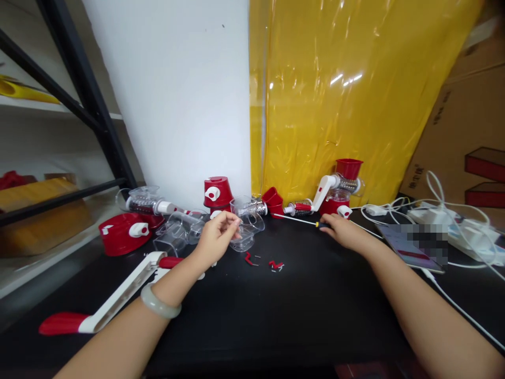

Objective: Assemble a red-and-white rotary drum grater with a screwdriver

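My right hand (340,231) has its fingers closed on the dark handle of a long thin screwdriver (298,218), whose shaft points left. My left hand (219,234) is raised in a pinch; whatever lies between the fingertips is too small to make out. Just behind those fingers stands a clear plastic housing (242,241). Small red plastic parts (276,264) lie on the black table (300,310) among tiny screws (257,257). Left of my left wrist rests a white crank handle (122,292) with a red grip.
Red suction bases (124,234) and clear plastic parts (177,231) crowd the left. An assembled rotary grater (339,189) stands at the back right. A tablet (410,245), white cables and power strips (473,234) occupy the right side. A black metal shelf frame (92,105) borders the left.
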Demonstrator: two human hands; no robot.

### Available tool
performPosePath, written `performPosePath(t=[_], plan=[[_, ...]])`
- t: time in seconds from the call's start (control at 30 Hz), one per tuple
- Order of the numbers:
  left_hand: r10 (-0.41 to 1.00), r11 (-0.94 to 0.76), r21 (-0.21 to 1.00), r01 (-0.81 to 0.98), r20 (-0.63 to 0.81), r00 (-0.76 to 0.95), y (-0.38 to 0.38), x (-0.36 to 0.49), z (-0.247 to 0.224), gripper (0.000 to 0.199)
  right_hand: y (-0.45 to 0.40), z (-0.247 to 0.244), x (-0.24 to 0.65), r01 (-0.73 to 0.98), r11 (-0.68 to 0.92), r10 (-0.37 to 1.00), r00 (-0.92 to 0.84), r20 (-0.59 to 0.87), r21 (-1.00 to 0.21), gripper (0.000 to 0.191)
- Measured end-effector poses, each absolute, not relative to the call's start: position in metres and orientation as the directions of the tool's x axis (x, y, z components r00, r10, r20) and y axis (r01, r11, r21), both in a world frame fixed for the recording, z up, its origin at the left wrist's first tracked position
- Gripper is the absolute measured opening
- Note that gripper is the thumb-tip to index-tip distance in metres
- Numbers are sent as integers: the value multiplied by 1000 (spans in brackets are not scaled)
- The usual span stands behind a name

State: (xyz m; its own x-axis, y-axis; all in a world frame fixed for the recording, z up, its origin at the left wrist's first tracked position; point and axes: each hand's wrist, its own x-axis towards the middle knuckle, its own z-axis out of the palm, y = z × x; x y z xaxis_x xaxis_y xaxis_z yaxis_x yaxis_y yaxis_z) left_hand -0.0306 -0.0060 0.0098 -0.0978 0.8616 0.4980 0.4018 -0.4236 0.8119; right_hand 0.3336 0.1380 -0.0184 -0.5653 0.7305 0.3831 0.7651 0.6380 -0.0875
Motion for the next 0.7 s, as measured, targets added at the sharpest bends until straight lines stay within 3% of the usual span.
performPosePath(t=[0.13,0.23,0.43,0.7], plan=[[875,-425,840,337,476,-83,-7,-28,9,38,136,-8,341,700,707,590,-501,633,-105,19],[882,-430,847,311,468,-54,-10,-27,11,41,122,0,328,628,778,400,-488,776,-6,23],[887,-447,858,253,462,0,-13,-28,12,39,95,7,306,608,779,255,-530,809,153,22],[878,-471,839,271,476,49,-13,-32,9,29,94,3,303,633,753,255,-530,809,177,21]])
